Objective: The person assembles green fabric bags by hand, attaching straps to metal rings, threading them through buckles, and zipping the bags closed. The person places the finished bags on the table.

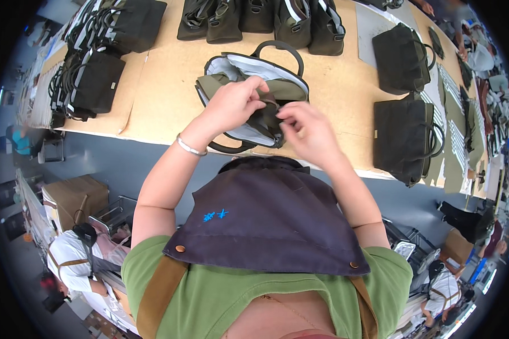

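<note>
While both my hands are at its mouth, one open bag sits on the tan table, toward the edge nearest me: pale lining, olive inner panels, dark handles at the far and near sides. Left hand: over the opening, fingers curled, thumb and forefinger close to each other; whether they pinch anything, I cannot tell. Silver bangle, one, on that wrist. Right hand: at the right end, blurred, fingers bent toward the thumb; grip likewise unclear. Surrounding items: five dark bags in a row, beyond; two dark bags, right; dark bag cluster, left.
</note>
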The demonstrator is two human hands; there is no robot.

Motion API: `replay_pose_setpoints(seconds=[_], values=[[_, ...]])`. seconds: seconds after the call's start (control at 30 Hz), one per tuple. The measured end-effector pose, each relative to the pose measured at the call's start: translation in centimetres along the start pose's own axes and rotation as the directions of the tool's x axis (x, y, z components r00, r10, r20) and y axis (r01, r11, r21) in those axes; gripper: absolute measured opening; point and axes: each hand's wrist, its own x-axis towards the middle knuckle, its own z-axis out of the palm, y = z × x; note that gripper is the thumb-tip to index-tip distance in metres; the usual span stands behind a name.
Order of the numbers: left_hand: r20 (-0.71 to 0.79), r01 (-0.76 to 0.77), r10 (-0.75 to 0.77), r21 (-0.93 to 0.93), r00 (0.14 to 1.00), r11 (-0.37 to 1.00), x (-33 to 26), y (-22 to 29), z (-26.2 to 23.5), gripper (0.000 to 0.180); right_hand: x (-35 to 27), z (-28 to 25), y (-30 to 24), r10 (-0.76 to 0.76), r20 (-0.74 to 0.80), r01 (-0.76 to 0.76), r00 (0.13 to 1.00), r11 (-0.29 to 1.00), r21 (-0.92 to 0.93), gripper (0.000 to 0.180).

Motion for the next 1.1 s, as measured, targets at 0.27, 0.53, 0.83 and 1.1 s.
replay_pose_setpoints(seconds=[0.27,0.53,0.83,1.1], values=[[-0.025,0.034,-0.031,0.124,0.999,0.992,-2.1,-1.6,1.6,0.034,1.6,2.5,1.9,0.093,0.103,-0.062,0.990,0.959,-0.278,0.038],[-0.128,0.043,-0.022,0.163,0.992,0.986,-2.0,-0.7,2.4,0.017,3.3,1.4,2.4,-0.246,-0.239,0.204,0.939,0.961,-0.185,0.020],[-0.053,0.013,-0.012,0.026,0.999,1.000,-2.5,-0.1,3.0,0.028,2.3,1.2,2.1,-0.284,-0.206,0.259,0.936,0.955,-0.142,0.022],[-0.189,-0.060,0.143,0.386,0.971,0.920,-4.8,2.1,3.6,0.022,0.7,1.8,1.6,-0.148,-0.170,0.135,0.974,0.987,-0.085,0.019]])
